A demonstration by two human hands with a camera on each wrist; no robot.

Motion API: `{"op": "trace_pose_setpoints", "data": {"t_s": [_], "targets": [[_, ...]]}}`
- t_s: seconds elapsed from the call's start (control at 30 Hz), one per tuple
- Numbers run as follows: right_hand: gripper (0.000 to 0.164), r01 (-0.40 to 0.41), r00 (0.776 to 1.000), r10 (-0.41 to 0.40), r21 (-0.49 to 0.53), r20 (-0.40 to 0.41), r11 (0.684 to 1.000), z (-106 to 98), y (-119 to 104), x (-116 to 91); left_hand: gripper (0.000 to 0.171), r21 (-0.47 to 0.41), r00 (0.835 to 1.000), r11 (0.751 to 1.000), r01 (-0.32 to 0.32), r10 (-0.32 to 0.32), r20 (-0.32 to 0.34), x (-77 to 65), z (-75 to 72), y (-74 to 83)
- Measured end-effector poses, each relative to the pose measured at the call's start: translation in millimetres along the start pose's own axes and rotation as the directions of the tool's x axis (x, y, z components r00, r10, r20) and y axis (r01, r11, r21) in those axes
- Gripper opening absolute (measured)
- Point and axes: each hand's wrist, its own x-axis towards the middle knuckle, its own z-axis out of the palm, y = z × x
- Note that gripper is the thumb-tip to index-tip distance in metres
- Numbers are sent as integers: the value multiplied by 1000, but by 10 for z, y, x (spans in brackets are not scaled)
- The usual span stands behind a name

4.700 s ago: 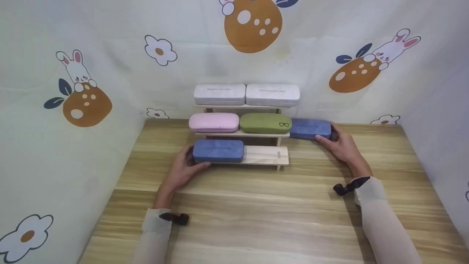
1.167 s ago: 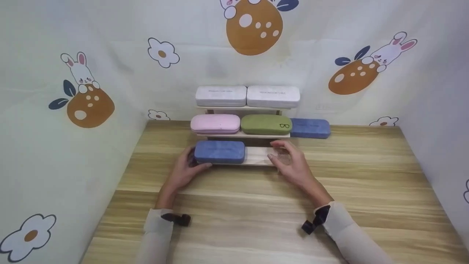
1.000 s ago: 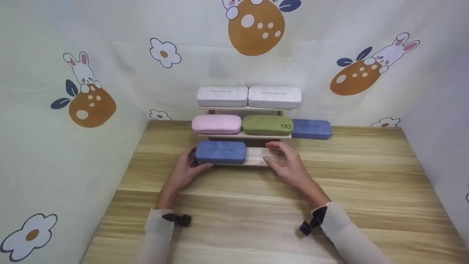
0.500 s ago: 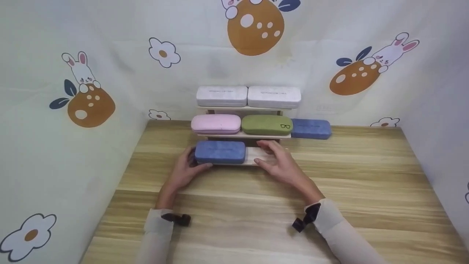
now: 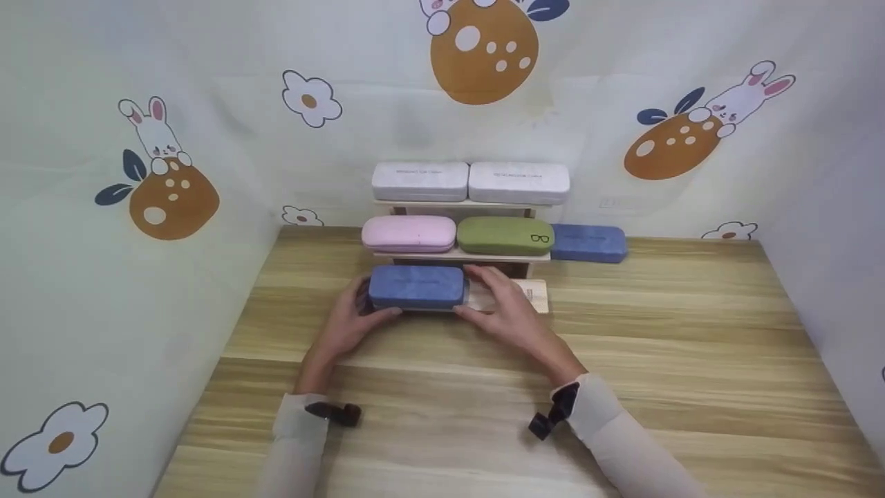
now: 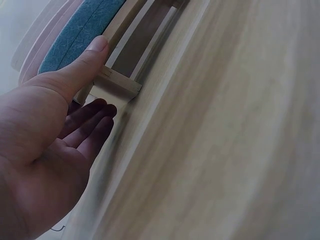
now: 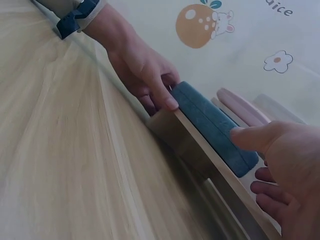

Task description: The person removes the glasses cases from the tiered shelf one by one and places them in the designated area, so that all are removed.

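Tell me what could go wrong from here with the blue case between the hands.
The blue case sits close to the front edge of the bottom shelf, so a careless pull might drag it off. Lifted clumsily, it could knock the pink case behind and above it.

Bkgd: here's pale walls, L, back & R, soft creases showing | prints: bunnies hugging orange-brown fruit w/ dk-blue leaves, white flowers dotted btwn | R-wrist view catching lettering ending "uice", up top | tabletop: wood-grain, lt & dk bands, reaching back to the walls | light: soft, shadows faint
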Motion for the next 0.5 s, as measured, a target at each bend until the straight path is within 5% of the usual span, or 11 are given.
{"op": "trace_pose_setpoints", "data": {"t_s": [0.5], "targets": [[92, -55, 997, 52, -58, -59, 997, 258, -184, 103, 85, -18, 1000, 1000, -4, 4, 2, -5, 4, -2]]}}
